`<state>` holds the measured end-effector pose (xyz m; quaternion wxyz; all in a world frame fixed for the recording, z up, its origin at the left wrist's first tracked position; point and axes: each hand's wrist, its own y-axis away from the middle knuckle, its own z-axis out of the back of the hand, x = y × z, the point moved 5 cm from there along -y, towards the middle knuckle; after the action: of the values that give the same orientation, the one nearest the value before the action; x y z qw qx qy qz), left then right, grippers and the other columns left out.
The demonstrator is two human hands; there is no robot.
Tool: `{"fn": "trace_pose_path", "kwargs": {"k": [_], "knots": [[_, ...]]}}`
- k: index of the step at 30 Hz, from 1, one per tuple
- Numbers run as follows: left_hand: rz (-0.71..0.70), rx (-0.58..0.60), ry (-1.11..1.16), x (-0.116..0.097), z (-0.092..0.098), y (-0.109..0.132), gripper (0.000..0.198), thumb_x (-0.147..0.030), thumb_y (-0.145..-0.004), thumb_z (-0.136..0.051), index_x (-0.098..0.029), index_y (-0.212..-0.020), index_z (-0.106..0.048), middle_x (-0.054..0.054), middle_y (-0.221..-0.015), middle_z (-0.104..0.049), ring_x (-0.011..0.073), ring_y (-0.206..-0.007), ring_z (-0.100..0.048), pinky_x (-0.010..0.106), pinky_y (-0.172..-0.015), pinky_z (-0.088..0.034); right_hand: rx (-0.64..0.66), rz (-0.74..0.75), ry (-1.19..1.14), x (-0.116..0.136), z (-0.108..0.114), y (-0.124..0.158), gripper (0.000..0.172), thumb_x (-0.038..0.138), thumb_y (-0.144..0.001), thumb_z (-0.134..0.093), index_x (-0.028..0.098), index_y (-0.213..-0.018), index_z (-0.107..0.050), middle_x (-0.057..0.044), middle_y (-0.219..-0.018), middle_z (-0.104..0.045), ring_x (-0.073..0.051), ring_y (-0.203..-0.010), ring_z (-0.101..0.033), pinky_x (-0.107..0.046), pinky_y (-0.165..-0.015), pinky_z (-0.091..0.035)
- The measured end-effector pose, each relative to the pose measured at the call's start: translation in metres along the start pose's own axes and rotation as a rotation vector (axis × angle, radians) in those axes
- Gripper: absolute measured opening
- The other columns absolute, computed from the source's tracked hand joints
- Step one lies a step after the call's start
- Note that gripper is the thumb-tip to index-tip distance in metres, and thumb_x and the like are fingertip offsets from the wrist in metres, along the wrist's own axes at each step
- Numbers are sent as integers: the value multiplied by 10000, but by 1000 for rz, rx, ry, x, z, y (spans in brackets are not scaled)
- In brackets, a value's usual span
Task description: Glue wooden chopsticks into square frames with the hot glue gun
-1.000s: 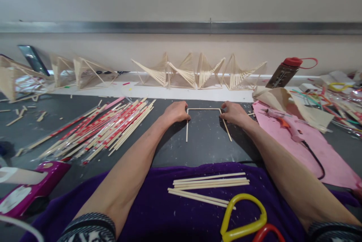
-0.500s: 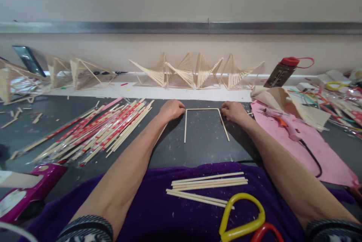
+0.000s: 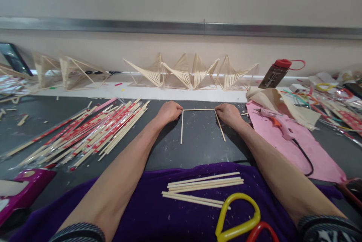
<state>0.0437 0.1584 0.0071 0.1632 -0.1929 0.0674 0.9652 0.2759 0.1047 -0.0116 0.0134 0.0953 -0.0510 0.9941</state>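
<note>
By the left hand (image 3: 169,111), fingers bunched, one far corner of a three-sided, pale wooden-stick frame (image 3: 198,110) is met on the dark grey tabletop (image 3: 202,140); probably light, stiff, weak-jointed, it is best held by its corners. The other is met by the right hand (image 3: 229,114), similarly bunched; whether either grips cannot be told.

The dark grey tabletop (image 3: 202,155) was flecked with pale specks. Flat on it lay a three-sided frame (image 3: 198,110) of thin wooden sticks. Leftward spread a slanting pile of sticks (image 3: 85,136), many in clear, red-marked wrappers, with short scraps (image 3: 22,120) farther left; rightward lay a pink sheet (image 3: 319,159).
</note>
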Motion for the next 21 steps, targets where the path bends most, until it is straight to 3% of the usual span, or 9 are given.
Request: {"fn": "trace_pose_path", "kwargs": {"k": [8,21], "knots": [[-3,27,3,-2,-2,3,349,-202,-730,-460,-192,-957,-724,28,-538,-642,134,-531,-574,232,-627,-419,20,15,75,3,0,3,343,265,-833,-376,219,-858,-715,-83,-902,-686,-195,-846,-612,-244,-666,-389],[-23,38,16,-2,-7,2,332,-209,-726,-465,-176,-919,-733,15,-483,-593,115,-460,-524,228,-582,-402,8,31,127,4,-3,4,358,269,-848,-353,220,-892,-705,-82,-942,-652,-187,-860,-589,-240,-649,-380]]}}
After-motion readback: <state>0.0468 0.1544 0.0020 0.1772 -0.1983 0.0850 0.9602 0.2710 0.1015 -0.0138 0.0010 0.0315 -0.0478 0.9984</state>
